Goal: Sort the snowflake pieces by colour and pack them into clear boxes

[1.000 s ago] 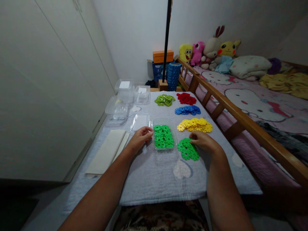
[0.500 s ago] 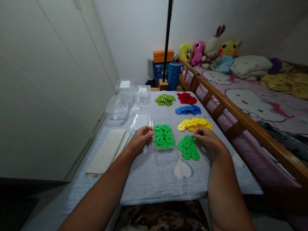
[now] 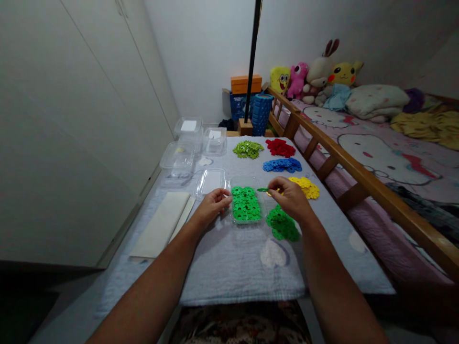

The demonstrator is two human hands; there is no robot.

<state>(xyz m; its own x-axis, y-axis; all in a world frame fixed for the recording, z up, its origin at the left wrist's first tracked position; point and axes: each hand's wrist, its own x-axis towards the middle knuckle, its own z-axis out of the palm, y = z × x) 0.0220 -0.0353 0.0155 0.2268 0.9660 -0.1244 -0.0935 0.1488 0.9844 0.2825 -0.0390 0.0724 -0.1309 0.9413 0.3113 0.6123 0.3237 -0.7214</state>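
Observation:
A clear plastic container [image 3: 264, 214] stands in the middle of the table, holding rows of green snowflake discs [image 3: 246, 205]. At its left side, my left hand [image 3: 215, 203] is closed, its fingertips gripping the wall. My right hand [image 3: 287, 193] pinches one green snowflake disc [image 3: 262, 189], seen edge-on, just above the container's right rim. Below that hand lies a loose pile of green discs [image 3: 282, 223]. The yellow discs [image 3: 308, 188] behind are partly covered by my right hand.
Blue discs [image 3: 282, 165], red pieces [image 3: 280, 147] and lime-green pieces [image 3: 248, 149] lie in piles farther back. A clear lid [image 3: 211, 181], folded cream sheets [image 3: 161, 224] and stacked clear containers [image 3: 178, 160] are on the left. A wooden bed rail [image 3: 347, 186] runs along the right.
My right hand has moved left and away from me, from the green pile to the container's rim, carrying a green disc. My left hand stays at the container's side.

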